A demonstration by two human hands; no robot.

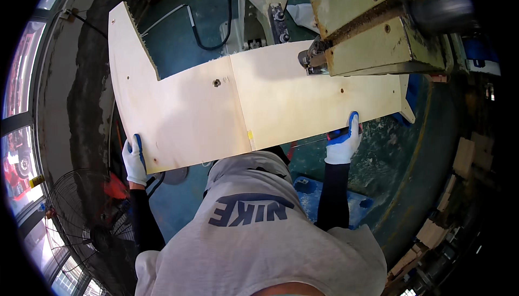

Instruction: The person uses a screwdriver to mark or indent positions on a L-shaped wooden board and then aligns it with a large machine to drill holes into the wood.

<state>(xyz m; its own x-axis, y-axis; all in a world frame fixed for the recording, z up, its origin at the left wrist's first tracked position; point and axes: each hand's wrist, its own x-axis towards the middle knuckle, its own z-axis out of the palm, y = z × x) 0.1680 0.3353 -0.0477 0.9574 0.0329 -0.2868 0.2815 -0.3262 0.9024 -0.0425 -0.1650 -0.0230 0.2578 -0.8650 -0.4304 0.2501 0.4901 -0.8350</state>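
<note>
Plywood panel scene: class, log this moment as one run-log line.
left hand: grips panel's near-left edge | right hand: grips near-right edge | plywood panel: flat, far edge under machine head | floor fan: lower left

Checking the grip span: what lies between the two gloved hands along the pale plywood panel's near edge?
Head view: only the panel's bare near edge, between left hand and right hand.
</note>
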